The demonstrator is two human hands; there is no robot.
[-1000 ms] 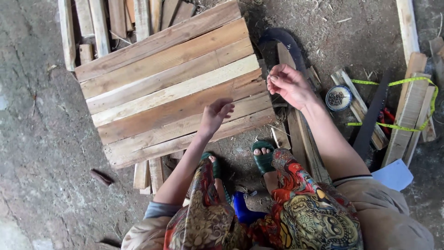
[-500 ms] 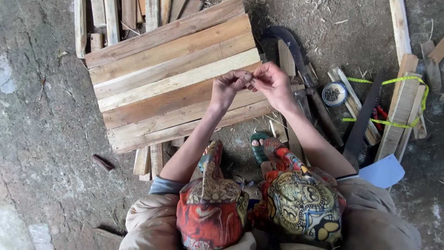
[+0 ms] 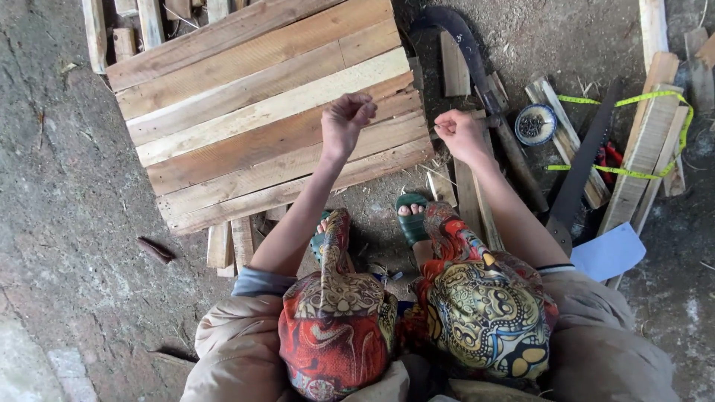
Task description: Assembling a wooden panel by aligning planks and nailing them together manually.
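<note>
My left hand (image 3: 346, 119) hovers over the near right part of a panel of nailed wooden planks (image 3: 246, 112), fingertips pinched together. My right hand (image 3: 458, 134) is curled shut just off the panel's right edge, above a loose slat (image 3: 469, 186). The hands are a short way apart. Anything held in either one is too small to see. My feet in green sandals (image 3: 411, 217) rest on the ground below the panel.
A long curved blade (image 3: 477, 67) lies to the right of the panel, next to a small bowl of dark nails (image 3: 535, 124). Further right are a hand saw (image 3: 581, 179), a yellow tape measure (image 3: 633, 134), wood offcuts (image 3: 648, 149) and a blue sheet (image 3: 609, 251).
My hands met over the panel's right edge half a second ago and have since drawn apart. The left stays over the planks and the right has moved off to the right.
</note>
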